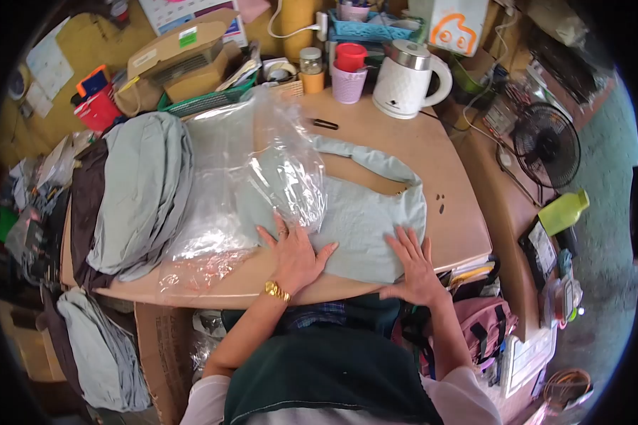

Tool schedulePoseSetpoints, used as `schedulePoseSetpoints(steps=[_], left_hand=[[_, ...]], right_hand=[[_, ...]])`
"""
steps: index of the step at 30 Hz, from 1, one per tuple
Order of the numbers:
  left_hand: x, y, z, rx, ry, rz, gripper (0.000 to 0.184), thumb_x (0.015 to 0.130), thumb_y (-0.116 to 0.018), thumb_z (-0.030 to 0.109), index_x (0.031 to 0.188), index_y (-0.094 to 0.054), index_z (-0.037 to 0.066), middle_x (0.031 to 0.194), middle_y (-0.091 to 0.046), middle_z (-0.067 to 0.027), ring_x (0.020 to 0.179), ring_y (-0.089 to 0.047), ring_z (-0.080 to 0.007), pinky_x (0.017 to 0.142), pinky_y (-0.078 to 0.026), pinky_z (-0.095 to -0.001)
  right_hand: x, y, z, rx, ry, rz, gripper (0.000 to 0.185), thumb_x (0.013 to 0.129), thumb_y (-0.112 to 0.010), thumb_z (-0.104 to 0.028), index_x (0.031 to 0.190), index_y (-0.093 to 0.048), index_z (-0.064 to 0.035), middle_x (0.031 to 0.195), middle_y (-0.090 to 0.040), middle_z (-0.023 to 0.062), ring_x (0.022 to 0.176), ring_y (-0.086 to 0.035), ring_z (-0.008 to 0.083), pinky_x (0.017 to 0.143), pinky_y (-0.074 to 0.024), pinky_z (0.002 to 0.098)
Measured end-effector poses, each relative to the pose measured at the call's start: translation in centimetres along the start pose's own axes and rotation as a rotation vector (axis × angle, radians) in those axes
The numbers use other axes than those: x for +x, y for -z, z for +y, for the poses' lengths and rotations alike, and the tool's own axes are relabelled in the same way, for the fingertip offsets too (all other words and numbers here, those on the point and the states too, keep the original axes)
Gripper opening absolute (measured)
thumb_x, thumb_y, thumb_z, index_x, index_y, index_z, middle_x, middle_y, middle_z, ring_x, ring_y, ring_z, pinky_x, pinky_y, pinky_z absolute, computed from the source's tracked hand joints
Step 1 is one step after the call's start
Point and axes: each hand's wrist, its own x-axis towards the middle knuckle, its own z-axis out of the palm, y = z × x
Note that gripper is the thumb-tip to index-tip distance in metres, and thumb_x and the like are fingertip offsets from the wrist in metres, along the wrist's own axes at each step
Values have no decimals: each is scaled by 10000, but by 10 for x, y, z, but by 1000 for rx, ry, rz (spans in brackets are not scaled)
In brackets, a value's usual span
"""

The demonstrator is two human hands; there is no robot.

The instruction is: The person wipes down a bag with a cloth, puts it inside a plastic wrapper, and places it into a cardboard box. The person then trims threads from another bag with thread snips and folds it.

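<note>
A light grey-green cloth bag (365, 230) with a looped strap (376, 161) lies flat on the tan table (454, 205). Its left part is covered by a clear plastic bag (287, 173). My left hand (295, 253) rests with spread fingers at the bag's lower left, its fingertips by the edge of the plastic; a gold watch is on that wrist. Flat on the lower right corner of the cloth lies my right hand (415, 268), fingers apart. More clear plastic sheets (216, 191) are spread to the left, beside a pile of folded grey-green cloth (142, 191).
A white kettle (403, 88), a purple cup (348, 83) and a jar (311, 71) stand at the back. Behind the plastic is a green basket (209, 103) with a cardboard box (191, 71). A black fan (546, 145) is at the right; a pink bag (478, 322) is below the table.
</note>
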Motion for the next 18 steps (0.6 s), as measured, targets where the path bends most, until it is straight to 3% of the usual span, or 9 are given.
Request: schedulePoseSetpoints(steps=[2,4,7,9,13,14,15,17,18], left_hand=[[2,-3,-9,38,18,-23,864,790,-657,539,1342,-383,-66,1373,-401,-349,1362,-227,-535,1044,-14,-735],[5,4,-13,-94,-60,-97,1059,711,-691,627,1426,-287,-43,1442,-332,-319,1383,-194,-519,1058,-24,-716],[4,2,-17,-111,-110,-126,1137,652,-728,640,1448,-256,-20,1490,-273,-283,1383,-188,-520,1067,-27,-707],[3,9,-7,-128,-89,-171,1124,647,-742,616,1441,-267,-24,1491,-276,-278,1382,-201,-506,1074,-34,-699],[-9,20,29,-278,-133,-417,1085,639,-764,555,1423,-292,-29,1485,-280,-282,1380,-240,-455,1097,-36,-665],[-19,8,34,-330,-203,-359,1040,671,-786,447,1426,-258,-36,1434,-341,-283,1369,-297,-406,1106,-136,-632],[-21,10,33,-331,-207,-362,1040,671,-786,447,1426,-258,-36,1434,-341,-283,1369,-297,-406,1106,-136,-632],[-25,17,26,-950,-26,-370,974,722,-789,343,1429,-228,-24,1381,-399,-250,1344,-363,-368,1099,-256,-584],[-32,25,18,-1151,85,-181,841,804,-734,218,1423,-208,-2,1329,-443,-218,1302,-434,-322,1015,-438,-500]], right_hand=[[-11,14,-2,146,93,-142,689,677,-796,-221,1314,-535,-187,1440,-427,86,1355,-359,327,1095,-197,637],[-19,2,18,51,164,-39,628,648,-787,-170,1242,-583,-174,1380,-479,71,1321,-403,299,1100,-213,616],[-18,-4,19,-40,234,126,421,610,-733,-82,1024,-686,-143,1181,-603,32,1210,-511,246,1119,-244,552],[-18,-3,27,-75,372,204,344,634,-680,-34,967,-667,-120,1060,-632,63,1058,-577,295,1030,-356,513],[38,71,-12,-16,387,236,167,672,-603,12,812,-649,-67,780,-615,89,832,-598,292,821,-432,422],[67,91,-43,-69,474,208,162,679,-579,30,800,-642,-58,747,-607,106,777,-592,306,737,-443,416],[88,92,-57,-104,527,132,140,685,-582,19,791,-647,-44,744,-612,124,758,-597,318,705,-452,424],[135,86,-79,-171,581,-126,97,689,-603,-17,770,-657,-25,738,-621,159,743,-609,347,666,-461,458],[163,73,-86,-202,581,-303,83,688,-620,-42,757,-662,-21,735,-626,175,747,-616,364,661,-462,484]])
